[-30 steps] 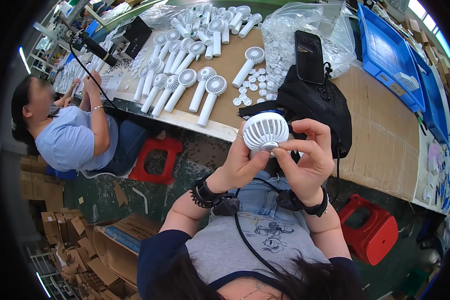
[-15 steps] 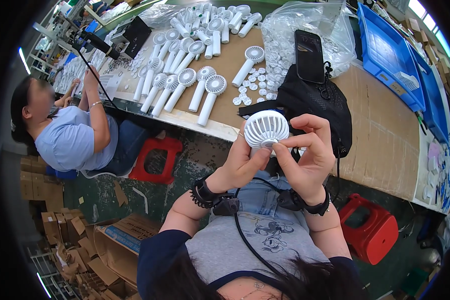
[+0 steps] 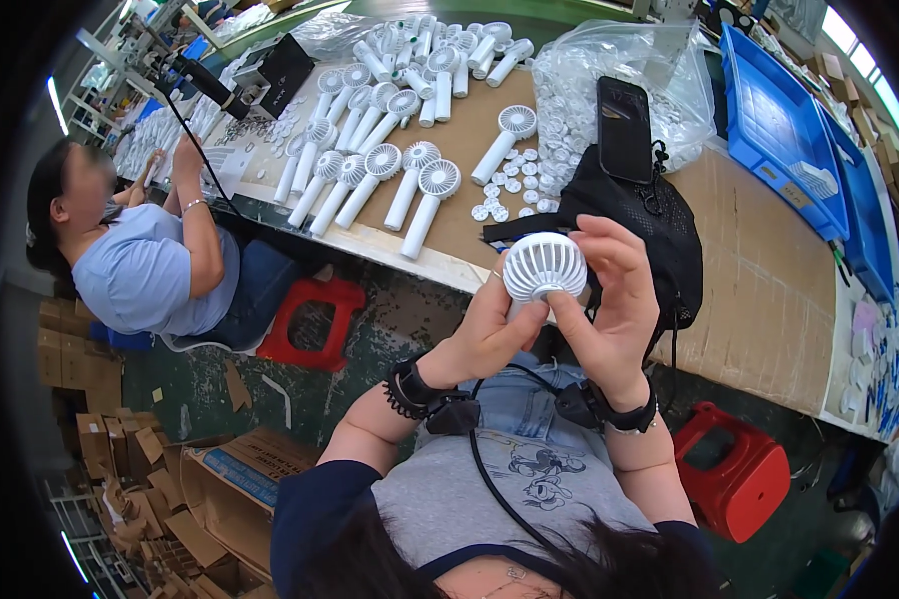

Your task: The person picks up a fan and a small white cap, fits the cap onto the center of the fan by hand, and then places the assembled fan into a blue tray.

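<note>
A white handheld fan [image 3: 545, 264] with a round slatted head is in front of my body, its grille turned up towards me. My left hand [image 3: 484, 334] is wrapped around its left side and underside, thumb near the lower rim. With its thumb, my right hand [image 3: 609, 309] presses on the hub at the grille's centre, while its other fingers are raised and stretched out beside the head. Whatever lies under the thumb is hidden, as is the fan's handle. Small white round caps [image 3: 512, 185] lie on the table beyond my hands, next to another white fan [image 3: 504, 145].
Several white fans [image 3: 370, 185] lie on the brown-covered table [image 3: 759, 290]. A black mesh bag [image 3: 659, 220] with a phone [image 3: 623, 130] on it sits beside a clear bag of caps [image 3: 569, 85]. Blue trays [image 3: 784, 140] are at right. A co-worker [image 3: 155, 250] sits at left; red stools [image 3: 734, 479] stand below.
My right hand's pinch on a small round cap at the hub has become a thumb press, its fingers lifting and straightening. The fan has shifted slightly right and down in view.
</note>
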A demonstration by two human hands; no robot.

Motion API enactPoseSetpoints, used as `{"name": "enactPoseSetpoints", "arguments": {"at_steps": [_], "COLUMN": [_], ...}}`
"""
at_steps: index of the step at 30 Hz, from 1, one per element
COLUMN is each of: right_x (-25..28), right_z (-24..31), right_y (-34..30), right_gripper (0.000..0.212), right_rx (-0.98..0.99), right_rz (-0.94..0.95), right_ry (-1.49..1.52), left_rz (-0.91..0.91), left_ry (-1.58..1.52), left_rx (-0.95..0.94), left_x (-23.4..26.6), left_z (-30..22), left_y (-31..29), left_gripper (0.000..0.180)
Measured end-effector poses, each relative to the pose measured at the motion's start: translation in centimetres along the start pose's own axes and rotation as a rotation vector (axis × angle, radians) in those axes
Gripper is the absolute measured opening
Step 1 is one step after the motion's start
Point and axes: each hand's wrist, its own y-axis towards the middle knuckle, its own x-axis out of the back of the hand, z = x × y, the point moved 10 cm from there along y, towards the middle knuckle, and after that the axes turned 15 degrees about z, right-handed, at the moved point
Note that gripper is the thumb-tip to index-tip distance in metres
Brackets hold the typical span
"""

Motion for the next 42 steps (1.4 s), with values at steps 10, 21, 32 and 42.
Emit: {"name": "enactPoseSetpoints", "arguments": {"at_steps": [10,21,32,42], "right_x": [-1.4,-1.7,-1.2,-0.7], "right_z": [-1.5,-2.6,-3.3,-3.5], "right_y": [-0.2,0.0,-1.7,-2.3], "right_gripper": [0.034,0.028,0.028,0.029], "right_rx": [-0.037,-0.042,-0.051,-0.030], "right_rz": [0.230,0.192,0.162,0.146], "right_ry": [0.170,0.121,0.041,0.058], "left_rz": [-0.043,-0.083,-0.070,0.012], "left_ry": [0.064,0.039,0.297,0.070], "left_rx": [-0.053,0.095,-0.094,-0.100], "left_x": [0.4,1.7,1.0,0.1], "left_z": [-0.5,1.3,-0.3,0.8], "left_y": [0.1,-0.1,0.2,0.7], "left_gripper": [0.041,0.042,0.039,0.033]}}
